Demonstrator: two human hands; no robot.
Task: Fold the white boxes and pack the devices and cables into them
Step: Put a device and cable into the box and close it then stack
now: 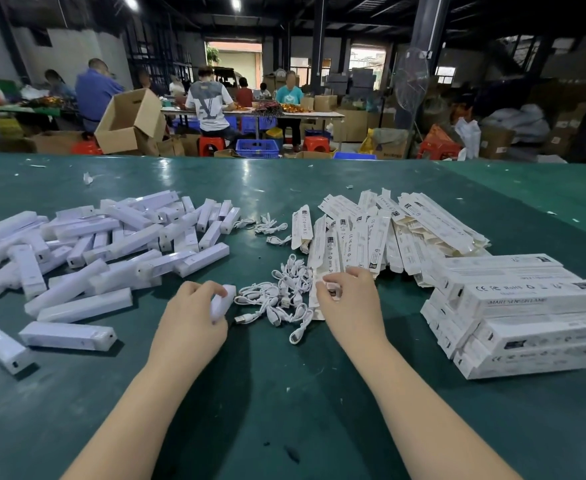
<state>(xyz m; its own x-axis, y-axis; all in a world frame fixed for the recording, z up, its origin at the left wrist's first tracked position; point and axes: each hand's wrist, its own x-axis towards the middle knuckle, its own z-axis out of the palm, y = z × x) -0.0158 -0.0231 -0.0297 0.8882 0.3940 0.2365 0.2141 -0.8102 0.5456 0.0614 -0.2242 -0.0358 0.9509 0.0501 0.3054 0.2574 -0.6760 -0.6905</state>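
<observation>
a: left hand (194, 313) status?
b: fingers curled round one white device (223, 301), lifted just off the green table (284, 410). its far end pokes out past the fingertips.
a: right hand (348, 299)?
b: pinching the near end of a flat unfolded box (322, 268). thumb and fingers clamped on the card edge, rest of the box runs away from the grip.
a: cables?
b: loose pile of white cables (281, 292) between the two hands, touching neither as far as i can tell.
a: stock?
b: heap of devices (104, 244) out to the left of the left grip. fan of flat boxes (388, 230) beyond the right grip. stacked packed boxes (523, 317) just right of it.
a: background?
b: people seated at a far bench (250, 114), cartons (129, 123), blue crates (257, 147). blurry.
</observation>
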